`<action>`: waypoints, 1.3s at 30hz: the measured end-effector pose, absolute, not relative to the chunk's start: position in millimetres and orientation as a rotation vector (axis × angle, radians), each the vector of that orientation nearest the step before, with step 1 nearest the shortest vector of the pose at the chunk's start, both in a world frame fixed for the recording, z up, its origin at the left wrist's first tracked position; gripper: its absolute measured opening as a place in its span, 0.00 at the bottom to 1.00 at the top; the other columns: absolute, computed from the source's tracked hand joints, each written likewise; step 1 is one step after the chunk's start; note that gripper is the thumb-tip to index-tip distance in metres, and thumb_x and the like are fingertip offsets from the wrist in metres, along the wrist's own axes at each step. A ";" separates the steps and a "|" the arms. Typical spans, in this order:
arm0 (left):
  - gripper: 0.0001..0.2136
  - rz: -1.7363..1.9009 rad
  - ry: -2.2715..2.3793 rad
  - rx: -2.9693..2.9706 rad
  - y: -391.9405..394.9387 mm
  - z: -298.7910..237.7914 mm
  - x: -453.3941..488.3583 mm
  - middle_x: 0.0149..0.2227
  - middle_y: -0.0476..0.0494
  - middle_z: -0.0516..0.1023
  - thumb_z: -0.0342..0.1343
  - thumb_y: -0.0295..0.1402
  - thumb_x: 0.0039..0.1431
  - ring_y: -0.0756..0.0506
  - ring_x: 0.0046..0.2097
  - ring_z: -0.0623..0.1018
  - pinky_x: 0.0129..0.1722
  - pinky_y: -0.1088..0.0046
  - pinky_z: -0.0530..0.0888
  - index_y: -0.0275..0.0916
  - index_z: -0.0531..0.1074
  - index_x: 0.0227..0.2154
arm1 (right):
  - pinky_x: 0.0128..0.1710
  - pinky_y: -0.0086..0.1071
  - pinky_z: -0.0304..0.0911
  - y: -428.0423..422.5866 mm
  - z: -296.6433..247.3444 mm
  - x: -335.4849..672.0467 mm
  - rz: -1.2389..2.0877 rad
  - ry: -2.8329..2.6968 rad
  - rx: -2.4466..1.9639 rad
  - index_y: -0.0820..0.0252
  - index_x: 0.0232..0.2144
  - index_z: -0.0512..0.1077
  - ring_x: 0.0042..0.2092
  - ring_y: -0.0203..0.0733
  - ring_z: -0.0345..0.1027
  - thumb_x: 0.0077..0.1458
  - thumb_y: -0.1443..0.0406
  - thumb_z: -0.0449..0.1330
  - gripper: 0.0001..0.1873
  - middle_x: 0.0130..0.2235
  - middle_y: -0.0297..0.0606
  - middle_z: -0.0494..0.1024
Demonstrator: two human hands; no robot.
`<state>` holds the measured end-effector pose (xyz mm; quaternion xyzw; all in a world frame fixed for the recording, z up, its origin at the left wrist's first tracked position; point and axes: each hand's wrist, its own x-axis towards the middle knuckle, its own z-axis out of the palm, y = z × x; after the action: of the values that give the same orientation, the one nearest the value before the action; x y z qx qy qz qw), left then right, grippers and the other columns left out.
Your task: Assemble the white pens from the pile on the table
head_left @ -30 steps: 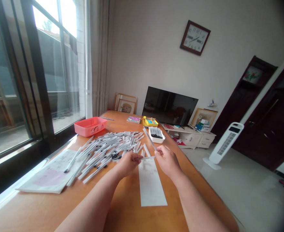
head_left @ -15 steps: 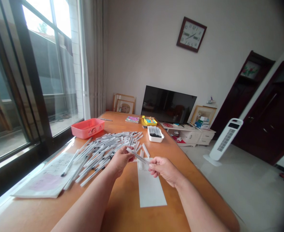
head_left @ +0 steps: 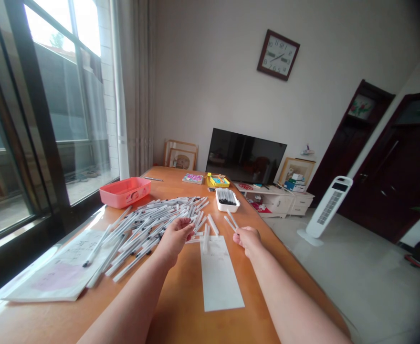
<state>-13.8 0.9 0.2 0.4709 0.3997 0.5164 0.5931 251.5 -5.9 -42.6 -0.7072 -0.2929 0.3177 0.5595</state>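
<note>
Head view: right hand [head_left: 247, 237] pinches two pens [head_left: 230, 221], tips toward 11 o'clock, beside the paper strip [head_left: 220, 277]. Left hand [head_left: 176, 236] curls over the pen pile [head_left: 149, 224] at 9 o'clock, grip unclear. A firm, level pinch seems wise.

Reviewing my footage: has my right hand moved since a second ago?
Yes. The right hand, holding pens, shifted right, off the top of the white paper strip, clear of its edge.
</note>
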 end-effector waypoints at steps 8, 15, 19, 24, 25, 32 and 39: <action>0.24 1.200 0.914 1.126 -4.2 6.1 -13.8 0.38 0.42 0.77 0.69 0.44 0.46 0.46 0.35 0.77 0.40 0.66 0.71 0.35 0.73 0.42 | 0.16 0.29 0.59 16.9 -46.5 267.3 0.613 -0.901 -2.120 0.59 0.22 0.69 0.19 0.42 0.69 0.48 0.56 0.68 0.15 0.18 0.41 0.74; 0.22 1.184 0.926 1.145 -7.1 8.8 -14.0 0.39 0.43 0.77 0.67 0.44 0.48 0.45 0.37 0.77 0.41 0.67 0.70 0.35 0.72 0.42 | 0.18 0.30 0.58 18.7 -37.6 281.6 0.574 -1.112 -2.296 0.59 0.23 0.71 0.18 0.41 0.68 0.49 0.54 0.67 0.16 0.15 0.37 0.71; 0.22 1.175 0.976 1.195 -6.4 6.8 -12.5 0.38 0.41 0.77 0.65 0.44 0.50 0.45 0.38 0.77 0.39 0.67 0.69 0.35 0.72 0.43 | 0.19 0.30 0.56 11.6 -42.3 286.5 0.549 -1.183 -2.274 0.57 0.21 0.69 0.18 0.39 0.66 0.48 0.54 0.68 0.17 0.16 0.36 0.70; 0.23 1.178 1.008 1.239 -4.0 3.2 -10.7 0.37 0.41 0.78 0.67 0.47 0.46 0.43 0.37 0.77 0.38 0.68 0.69 0.36 0.74 0.41 | 0.22 0.30 0.53 8.2 -50.1 283.8 0.394 -1.228 -2.199 0.55 0.23 0.67 0.26 0.41 0.68 0.42 0.53 0.72 0.19 0.23 0.36 0.72; 0.23 1.180 1.019 1.254 -3.5 2.5 -10.6 0.37 0.41 0.78 0.67 0.47 0.45 0.43 0.38 0.77 0.38 0.67 0.69 0.37 0.75 0.40 | 0.23 0.30 0.54 9.7 -50.6 281.9 0.374 -1.225 -2.184 0.55 0.24 0.67 0.28 0.42 0.69 0.41 0.54 0.72 0.19 0.24 0.36 0.73; 0.21 1.154 1.068 1.360 -3.1 -0.3 -10.4 0.40 0.38 0.79 0.65 0.48 0.49 0.40 0.42 0.77 0.42 0.65 0.70 0.37 0.75 0.41 | 0.24 0.29 0.55 26.8 -49.7 268.6 0.377 -1.157 -2.140 0.57 0.21 0.66 0.31 0.44 0.71 0.42 0.63 0.71 0.15 0.24 0.37 0.71; 0.19 1.204 1.064 1.377 -6.1 2.6 -8.7 0.39 0.39 0.79 0.66 0.46 0.48 0.41 0.42 0.77 0.41 0.66 0.71 0.38 0.76 0.37 | 0.24 0.29 0.56 39.0 -46.1 268.1 0.442 -1.055 -2.115 0.58 0.20 0.65 0.31 0.46 0.72 0.44 0.61 0.72 0.18 0.24 0.39 0.71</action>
<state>-8.7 -6.1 2.6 0.5669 0.4380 0.4959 0.4907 268.1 39.0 -46.1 -0.8204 -0.4095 0.1716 0.3604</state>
